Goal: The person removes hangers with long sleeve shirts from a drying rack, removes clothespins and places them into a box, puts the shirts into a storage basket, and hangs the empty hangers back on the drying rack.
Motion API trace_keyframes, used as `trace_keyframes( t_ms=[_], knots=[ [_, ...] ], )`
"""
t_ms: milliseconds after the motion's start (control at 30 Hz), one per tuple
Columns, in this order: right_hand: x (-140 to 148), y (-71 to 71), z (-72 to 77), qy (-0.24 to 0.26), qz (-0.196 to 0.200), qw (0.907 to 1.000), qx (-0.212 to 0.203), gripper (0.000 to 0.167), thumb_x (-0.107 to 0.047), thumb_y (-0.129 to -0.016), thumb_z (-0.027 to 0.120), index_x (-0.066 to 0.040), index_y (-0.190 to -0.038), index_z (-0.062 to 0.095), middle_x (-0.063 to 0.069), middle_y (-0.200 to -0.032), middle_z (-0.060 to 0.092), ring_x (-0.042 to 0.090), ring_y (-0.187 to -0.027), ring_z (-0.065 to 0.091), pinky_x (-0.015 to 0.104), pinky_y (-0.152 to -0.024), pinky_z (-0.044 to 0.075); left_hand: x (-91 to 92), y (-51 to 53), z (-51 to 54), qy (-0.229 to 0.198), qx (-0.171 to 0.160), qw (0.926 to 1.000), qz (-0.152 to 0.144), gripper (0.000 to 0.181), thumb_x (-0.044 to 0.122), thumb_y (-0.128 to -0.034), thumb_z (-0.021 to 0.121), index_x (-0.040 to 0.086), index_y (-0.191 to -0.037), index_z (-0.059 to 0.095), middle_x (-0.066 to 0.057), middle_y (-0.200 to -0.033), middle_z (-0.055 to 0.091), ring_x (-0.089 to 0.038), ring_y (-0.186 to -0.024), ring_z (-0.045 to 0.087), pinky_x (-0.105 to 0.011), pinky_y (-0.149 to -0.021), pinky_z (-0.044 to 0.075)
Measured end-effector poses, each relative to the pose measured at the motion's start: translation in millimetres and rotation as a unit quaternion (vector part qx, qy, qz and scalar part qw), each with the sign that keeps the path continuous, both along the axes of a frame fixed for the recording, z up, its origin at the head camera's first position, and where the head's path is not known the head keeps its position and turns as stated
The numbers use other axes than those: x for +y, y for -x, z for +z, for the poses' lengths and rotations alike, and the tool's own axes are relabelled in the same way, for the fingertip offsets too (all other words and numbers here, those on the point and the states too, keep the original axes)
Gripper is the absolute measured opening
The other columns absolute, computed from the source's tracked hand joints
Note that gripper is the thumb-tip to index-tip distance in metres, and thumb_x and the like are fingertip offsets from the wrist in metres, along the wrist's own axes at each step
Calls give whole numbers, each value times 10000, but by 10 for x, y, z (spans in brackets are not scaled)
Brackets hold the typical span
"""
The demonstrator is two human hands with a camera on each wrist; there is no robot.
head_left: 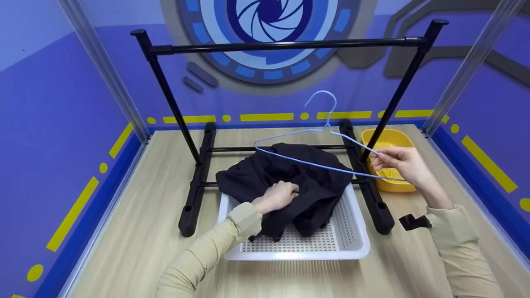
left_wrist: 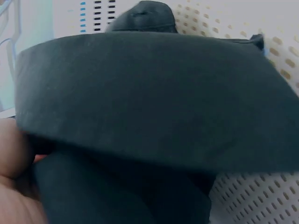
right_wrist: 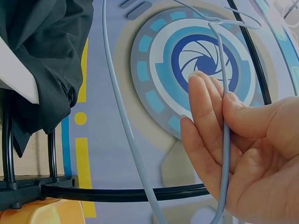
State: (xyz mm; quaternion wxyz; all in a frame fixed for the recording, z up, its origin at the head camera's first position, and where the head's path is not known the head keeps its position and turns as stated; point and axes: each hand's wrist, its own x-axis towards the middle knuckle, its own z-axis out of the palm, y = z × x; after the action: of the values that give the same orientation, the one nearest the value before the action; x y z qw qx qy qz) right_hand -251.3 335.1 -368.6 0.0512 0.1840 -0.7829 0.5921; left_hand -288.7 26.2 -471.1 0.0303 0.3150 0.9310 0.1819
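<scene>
right hand (head_left: 408,163): pinches hanger (head_left: 327,126), extending leftward | left hand (head_left: 277,196): grips garment (head_left: 319,188) beneath it

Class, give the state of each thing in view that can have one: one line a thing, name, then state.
Hanger, bare, held in the air, hook up
Cloth, crumpled, partly in the basket, over its far side
Basket, upright, open-topped, partly covered
Rack, standing, top bar bare
Bin, upright, open-topped, contents unclear
Left grip, holding the cloth
Right grip, pinching the hanger
</scene>
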Motion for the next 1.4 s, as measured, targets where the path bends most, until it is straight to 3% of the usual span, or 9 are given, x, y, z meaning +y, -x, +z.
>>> trace_keyframes(
  t_ms=[133,167,400,567,767,933,1200,1300,1400],
  knots=[
    [-6,5,1,71,40,10000,-21,174,78,-907,456,168,-963,593,187,-767,630,194,-659,631,299,-630,500,-52,5,-18,371,-304,9987,-144,114,201,-883,584,157,-886,690,-21,-878,643,-218,-806,604,-360,-643,468],
    [-6,5,1,94,47,9999,-24,173,78,-907,456,162,-961,598,186,-766,630,194,-659,631,300,-629,500,-78,-61,110,504,-468,9975,-156,109,183,-880,585,142,-875,686,-26,-866,641,-217,-813,602,-352,-654,465],
    [7,-7,-5,111,-14,9999,-8,172,78,-904,462,136,-949,618,183,-761,630,189,-653,631,291,-623,500,-193,3,255,718,-888,9933,-171,206,260,-905,548,114,-984,670,-24,-907,636,-205,-854,584,-346,-709,450],
    [3,-6,0,59,-83,9999,-32,170,63,-906,469,161,-948,601,169,-760,634,185,-652,631,286,-624,500,-312,54,350,-61,-864,9953,-442,118,133,-847,591,74,-939,634,-5,-845,601,-157,-757,542,-278,-681,425],
    [-8,-4,-11,190,82,9998,-62,178,78,-909,450,205,-957,566,175,-763,632,195,-654,630,282,-627,500,-403,108,366,-1144,-788,9876,-733,140,94,-735,640,55,-861,593,41,-766,554,-85,-706,505,-205,-660,403],
    [-7,-6,-23,79,56,9999,42,201,88,-907,447,268,-975,504,180,-757,631,198,-647,631,288,-624,500,-466,145,397,-1775,-569,9815,-442,139,144,-778,669,40,-841,601,32,-765,585,-103,-712,550,-221,-662,425],
    [2,-9,-26,-27,-6,10000,3,209,63,-912,456,251,-975,521,194,-766,626,196,-655,630,295,-629,500,-641,260,449,-2688,102,9622,427,77,75,-796,640,29,-841,598,-16,-791,603,-147,-708,566,-245,-656,445],
    [8,-17,-17,-56,-49,10000,0,220,45,-916,460,247,-975,526,190,-768,627,189,-656,630,284,-628,500,-723,315,477,-3033,537,9476,844,64,25,-778,614,6,-839,604,-45,-798,601,-164,-711,568,-287,-673,453],
    [7,-17,-4,-54,-81,10000,8,229,28,-918,468,242,-972,529,191,-769,628,188,-656,630,283,-627,500,-824,370,510,-3462,951,9249,1248,88,-24,-767,590,-29,-853,603,-102,-819,590,-205,-713,573,-338,-680,461]
  ],
)
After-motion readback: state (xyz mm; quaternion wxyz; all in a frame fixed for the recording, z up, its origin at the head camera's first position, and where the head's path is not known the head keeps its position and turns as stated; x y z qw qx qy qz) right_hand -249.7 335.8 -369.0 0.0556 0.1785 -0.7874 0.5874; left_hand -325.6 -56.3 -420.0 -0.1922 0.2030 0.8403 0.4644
